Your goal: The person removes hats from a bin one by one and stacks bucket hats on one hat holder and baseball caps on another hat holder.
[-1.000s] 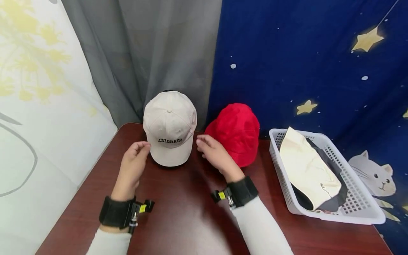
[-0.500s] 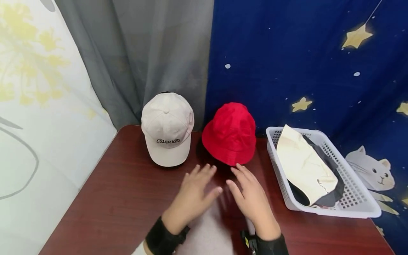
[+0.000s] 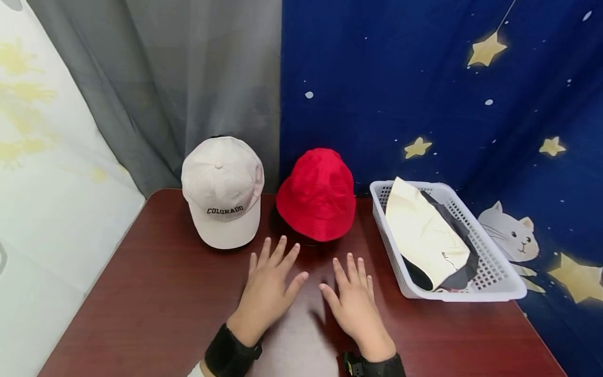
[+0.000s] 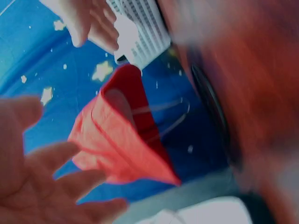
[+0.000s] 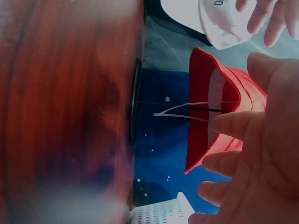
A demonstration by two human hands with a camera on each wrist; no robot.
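Note:
Both hands hover over the table in front of the red bucket hat [image 3: 317, 196], fingers spread and holding nothing. The left hand [image 3: 267, 290] is on the hat's near left side, its fingertips below the brim. Slightly farther back toward the person is the right hand [image 3: 355, 303], apart from the hat. A pale cord loop [image 5: 182, 109] hangs under the hat, which sits raised above a dark round base [image 5: 136, 102]. To its left, a cream baseball cap [image 3: 223, 183] lettered COLORADO faces forward, also up off the table.
A white plastic basket [image 3: 471, 297] stands on the right of the dark red table [image 3: 141, 293]. It holds a cream fabric hat [image 3: 424, 235] and dark fabric [image 3: 468, 262]. Grey and blue curtains [image 3: 358, 78] hang behind.
The hands, earlier at both sides of the cream cap with bent fingers, have drawn back and spread before the red hat. The head view has turned right; both hats stay put.

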